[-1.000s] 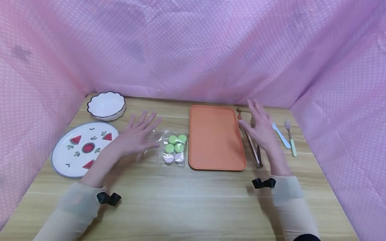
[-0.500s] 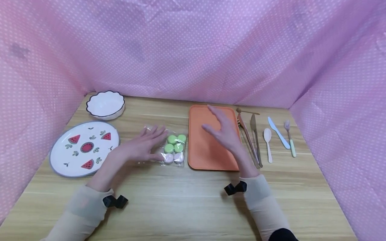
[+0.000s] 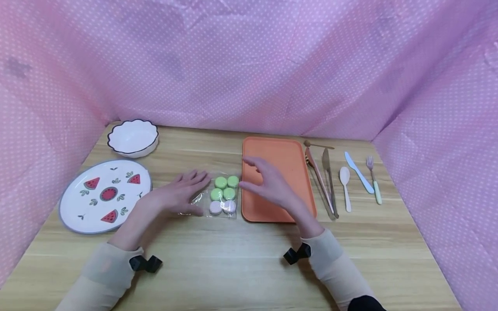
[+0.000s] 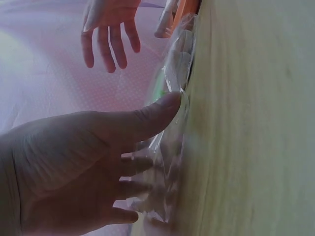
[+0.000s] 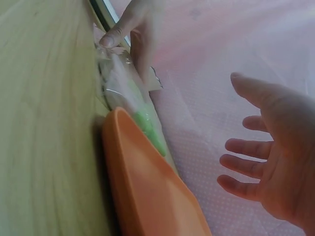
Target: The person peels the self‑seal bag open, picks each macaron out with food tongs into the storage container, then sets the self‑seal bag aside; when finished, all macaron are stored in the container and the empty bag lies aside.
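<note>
A clear plastic bag (image 3: 201,201) with several green and pale lilac macarons (image 3: 216,194) lies flat on the wooden table. My left hand (image 3: 177,196) is over the bag's left end, fingers straight and spread. In the left wrist view, its thumb tip is right at the crinkled plastic (image 4: 181,59). My right hand (image 3: 270,183) hovers above the orange tray (image 3: 278,149), fingers apart and holding nothing. Its fingertips reach toward the macarons from the tray's left edge. The right wrist view has this hand (image 5: 280,152) well above the tray rim.
At left are a white oval plate (image 3: 83,203) with watermelon pictures and a scalloped white bowl (image 3: 132,136). Right of the tray lie tongs (image 3: 320,179), a brown knife (image 3: 327,160), a honey dipper (image 3: 319,144), a spoon (image 3: 345,177), a blue knife (image 3: 358,172) and a fork (image 3: 374,181).
My right hand has moved left from above the utensils to over the tray, toward the bag. My left hand has moved slightly right and lowered onto the bag's left end.
</note>
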Demonstrator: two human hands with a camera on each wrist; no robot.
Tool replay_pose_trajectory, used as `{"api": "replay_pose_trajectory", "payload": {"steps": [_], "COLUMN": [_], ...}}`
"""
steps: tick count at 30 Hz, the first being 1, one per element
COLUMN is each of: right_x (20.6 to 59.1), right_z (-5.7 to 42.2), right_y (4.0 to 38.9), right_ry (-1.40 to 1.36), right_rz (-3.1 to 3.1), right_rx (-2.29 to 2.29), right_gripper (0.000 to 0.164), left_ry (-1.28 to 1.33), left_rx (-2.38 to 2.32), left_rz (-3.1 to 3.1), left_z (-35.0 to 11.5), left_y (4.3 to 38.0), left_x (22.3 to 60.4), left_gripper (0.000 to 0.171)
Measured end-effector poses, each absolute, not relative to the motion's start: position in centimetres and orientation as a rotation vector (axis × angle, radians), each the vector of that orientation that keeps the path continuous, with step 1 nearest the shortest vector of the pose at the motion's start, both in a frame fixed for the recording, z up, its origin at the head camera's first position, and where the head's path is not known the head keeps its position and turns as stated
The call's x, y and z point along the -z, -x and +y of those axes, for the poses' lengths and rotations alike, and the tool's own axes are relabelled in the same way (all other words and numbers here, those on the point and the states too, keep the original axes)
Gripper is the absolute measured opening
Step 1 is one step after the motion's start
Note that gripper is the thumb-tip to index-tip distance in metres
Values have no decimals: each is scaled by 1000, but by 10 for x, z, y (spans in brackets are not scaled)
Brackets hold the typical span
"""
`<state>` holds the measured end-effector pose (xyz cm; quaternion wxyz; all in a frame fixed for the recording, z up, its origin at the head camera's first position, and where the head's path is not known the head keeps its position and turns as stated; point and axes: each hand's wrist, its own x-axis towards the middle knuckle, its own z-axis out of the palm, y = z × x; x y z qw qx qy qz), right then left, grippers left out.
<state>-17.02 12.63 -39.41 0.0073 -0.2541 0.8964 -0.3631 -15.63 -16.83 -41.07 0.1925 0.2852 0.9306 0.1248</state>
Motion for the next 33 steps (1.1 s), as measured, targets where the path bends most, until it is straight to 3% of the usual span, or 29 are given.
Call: {"api": "replay_pose_trajectory", "payload": {"steps": [15, 26, 33], "right_x": [402, 403, 406], "right_z": [123, 116, 108], "right_y": [164, 159, 153], "right_ry": [852, 977, 1042], "right_rz": [2807, 2754, 2774], "right_rx": [998, 885, 714], "right_gripper": [62, 55, 43], "left_ry": [-948, -907, -866], "left_rx": [-278, -312, -313], "left_rz": [2707, 2667, 2647], "left_z": [-172, -170, -168], "left_y": [153, 155, 153], "left_x": [418, 425, 426], "left_gripper": [80, 86, 86]}}
